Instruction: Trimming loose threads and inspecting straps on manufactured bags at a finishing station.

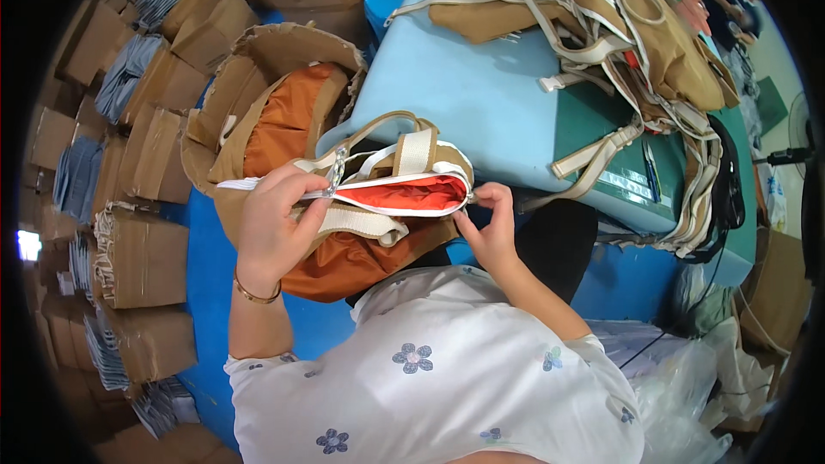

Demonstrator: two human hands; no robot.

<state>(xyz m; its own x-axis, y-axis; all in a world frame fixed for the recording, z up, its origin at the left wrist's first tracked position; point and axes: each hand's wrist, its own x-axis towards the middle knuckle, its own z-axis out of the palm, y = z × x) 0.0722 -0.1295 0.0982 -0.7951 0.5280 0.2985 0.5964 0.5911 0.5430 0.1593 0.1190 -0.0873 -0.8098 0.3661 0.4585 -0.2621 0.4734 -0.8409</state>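
Observation:
A tan and orange bag (344, 262) with cream webbing straps lies across my lap. Its top gapes between white zipper tapes, showing a red lining (421, 195). My left hand (273, 223) pinches the zipper at the bag's left end, just below a shiny silver metal piece (337, 174). At the other end of the opening, my right hand (494, 228) has thumb and forefinger closed on the bag's zippered edge. Whether either hand grips a zipper slider is too small to tell.
A torn cardboard box (206, 142) with another orange and tan piece (288, 116) stands left of the light blue table (404, 77). More tan bags (670, 43) with straps lie on the table, beside a pen (650, 170). Stacked cartons (155, 249) line the left; clear plastic (679, 404) lies right.

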